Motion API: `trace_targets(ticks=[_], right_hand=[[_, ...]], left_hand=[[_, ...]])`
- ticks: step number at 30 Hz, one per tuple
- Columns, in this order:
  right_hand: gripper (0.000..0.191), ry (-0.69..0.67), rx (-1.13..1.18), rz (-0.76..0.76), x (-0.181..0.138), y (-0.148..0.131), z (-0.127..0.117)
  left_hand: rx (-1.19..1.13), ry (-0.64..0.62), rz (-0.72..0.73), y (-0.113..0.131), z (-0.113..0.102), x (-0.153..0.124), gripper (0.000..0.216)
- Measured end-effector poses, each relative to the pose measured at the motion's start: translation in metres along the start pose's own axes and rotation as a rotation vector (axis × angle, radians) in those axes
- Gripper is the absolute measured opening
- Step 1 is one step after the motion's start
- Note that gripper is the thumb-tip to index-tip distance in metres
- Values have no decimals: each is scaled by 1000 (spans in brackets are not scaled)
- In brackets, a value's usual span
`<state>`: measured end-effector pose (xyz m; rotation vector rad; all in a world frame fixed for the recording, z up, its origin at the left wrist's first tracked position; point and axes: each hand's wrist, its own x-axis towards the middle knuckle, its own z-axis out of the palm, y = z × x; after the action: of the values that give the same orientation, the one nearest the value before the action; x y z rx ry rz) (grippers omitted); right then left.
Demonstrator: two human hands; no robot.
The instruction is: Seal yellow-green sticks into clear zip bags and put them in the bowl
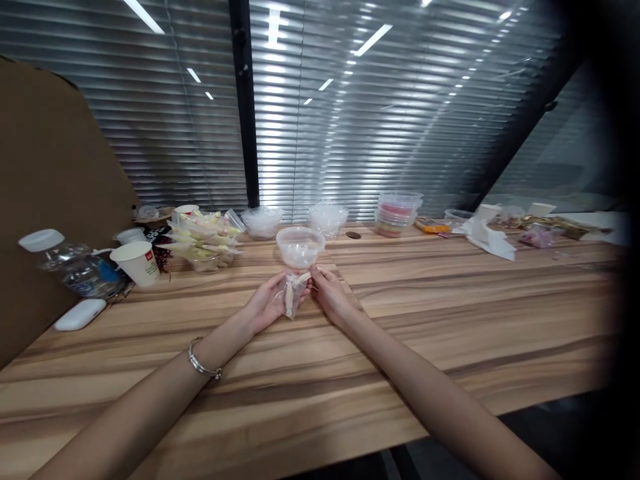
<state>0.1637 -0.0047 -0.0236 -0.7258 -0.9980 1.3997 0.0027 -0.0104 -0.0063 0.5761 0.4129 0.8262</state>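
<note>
My left hand [267, 303] is closed on a small transparent plastic bag [291, 305] with a pale, stick-like piece inside. At the bag's mouth, my right hand [330, 291] pinches a second pale piece [305, 275]; its exact kind is too small to make out. Just beyond both hands stands a round transparent plastic bowl [300, 248]. Left of it, another transparent bowl [207, 262] is heaped with pale yellow and pinkish pointed pieces [203, 235], which look individually wrapped.
Transparent plastic heaps [263, 221] and stacked tubs [397, 215] line the back by the blinds. At left are a paper cup [136, 263], a plastic bottle [93, 273] and a white case [80, 315]. A crumpled tissue [487, 239] and an orange packet [433, 226] lie right.
</note>
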Motion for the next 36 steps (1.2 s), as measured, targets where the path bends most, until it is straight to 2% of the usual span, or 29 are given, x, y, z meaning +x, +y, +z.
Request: trace_targets(ticks=[8,17,25,36], right_hand=[[28,-91,2,53,-5,-6,8],[26,33,27,-63,-4,1,4],[26,15,27,-4,-1,5,0],[28,-80,-6,58,-1,0,-1]], left_hand=[[25,27,40,0,3,0,27],[11,16,26,-1,1,1,29],[1,23,14,0,2,1,31],[5,19,53,-2,-4,3,25]])
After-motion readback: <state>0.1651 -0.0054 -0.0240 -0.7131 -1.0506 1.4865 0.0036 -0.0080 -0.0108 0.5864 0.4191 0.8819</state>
